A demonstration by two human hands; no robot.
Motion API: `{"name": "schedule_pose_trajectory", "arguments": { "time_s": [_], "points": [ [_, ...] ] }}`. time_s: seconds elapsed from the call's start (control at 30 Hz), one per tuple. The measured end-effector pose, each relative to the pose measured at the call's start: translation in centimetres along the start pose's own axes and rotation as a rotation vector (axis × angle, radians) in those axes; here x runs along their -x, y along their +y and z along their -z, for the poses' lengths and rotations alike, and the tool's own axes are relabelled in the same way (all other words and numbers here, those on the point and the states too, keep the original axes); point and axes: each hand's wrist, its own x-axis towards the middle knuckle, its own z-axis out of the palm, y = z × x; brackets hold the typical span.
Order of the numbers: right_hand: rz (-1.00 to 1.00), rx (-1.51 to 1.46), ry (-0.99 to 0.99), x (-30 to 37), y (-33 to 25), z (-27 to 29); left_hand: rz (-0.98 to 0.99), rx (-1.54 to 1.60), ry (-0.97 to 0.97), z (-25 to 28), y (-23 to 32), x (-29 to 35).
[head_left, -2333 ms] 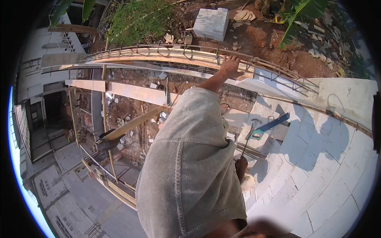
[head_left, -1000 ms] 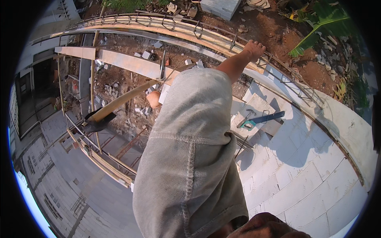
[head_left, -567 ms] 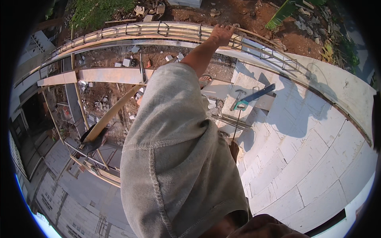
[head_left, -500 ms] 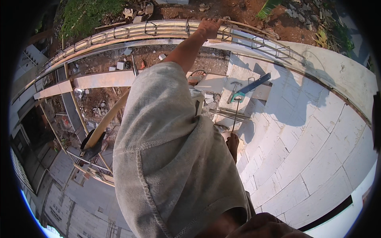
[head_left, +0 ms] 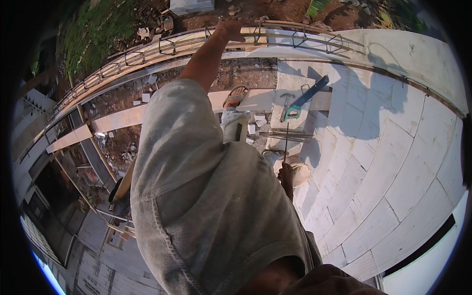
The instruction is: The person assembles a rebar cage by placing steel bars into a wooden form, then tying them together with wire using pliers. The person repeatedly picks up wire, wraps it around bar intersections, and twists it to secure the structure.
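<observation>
A long rebar cage (head_left: 167,46) curves along the top of the low wall, and the worker's left hand (head_left: 229,30) is laid over it at the end of an outstretched arm; whether those fingers grip the bars I can't tell. The right hand (head_left: 285,172), low beside the body, is closed around a thin metal rod (head_left: 286,142) that points up toward the green-handled handsaw (head_left: 309,94). That saw lies slanted on a pale block (head_left: 290,81), with a claw hammer (head_left: 283,109) just beside its handle. Nearer the worker, a bundle of thin rods (head_left: 290,136) lies crosswise, and a round tub (head_left: 301,175) sits just beyond the right hand. One sandalled foot (head_left: 236,96) stands on a plank (head_left: 258,100). To the right spreads a pale block surface (head_left: 393,172), crossed by shadow; past the cage are reddish soil (head_left: 268,10), a white block (head_left: 191,6) and green foliage (head_left: 98,42).
</observation>
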Motion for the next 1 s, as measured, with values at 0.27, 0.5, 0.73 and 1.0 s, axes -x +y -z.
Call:
{"name": "schedule_pose_trajectory", "arguments": {
  "time_s": [0.27,0.5,0.73,1.0],
  "points": [
    [-0.059,-0.226,-0.010,1.1,-1.0,-0.6,-0.035,0.090,0.307,0.7,1.7,2.7],
    [0.051,-0.516,-0.201,2.3,-5.1,-2.0,-0.003,0.035,0.490,-1.1,3.0,4.0],
    [0.191,-0.651,-0.110,3.0,-7.2,-4.6,-0.167,0.602,0.280,-6.7,17.9,9.5],
    [0.492,-0.632,-0.090,1.2,-4.4,-4.1,0.438,1.324,-0.811,-23.8,36.7,17.9]
  ]
}}
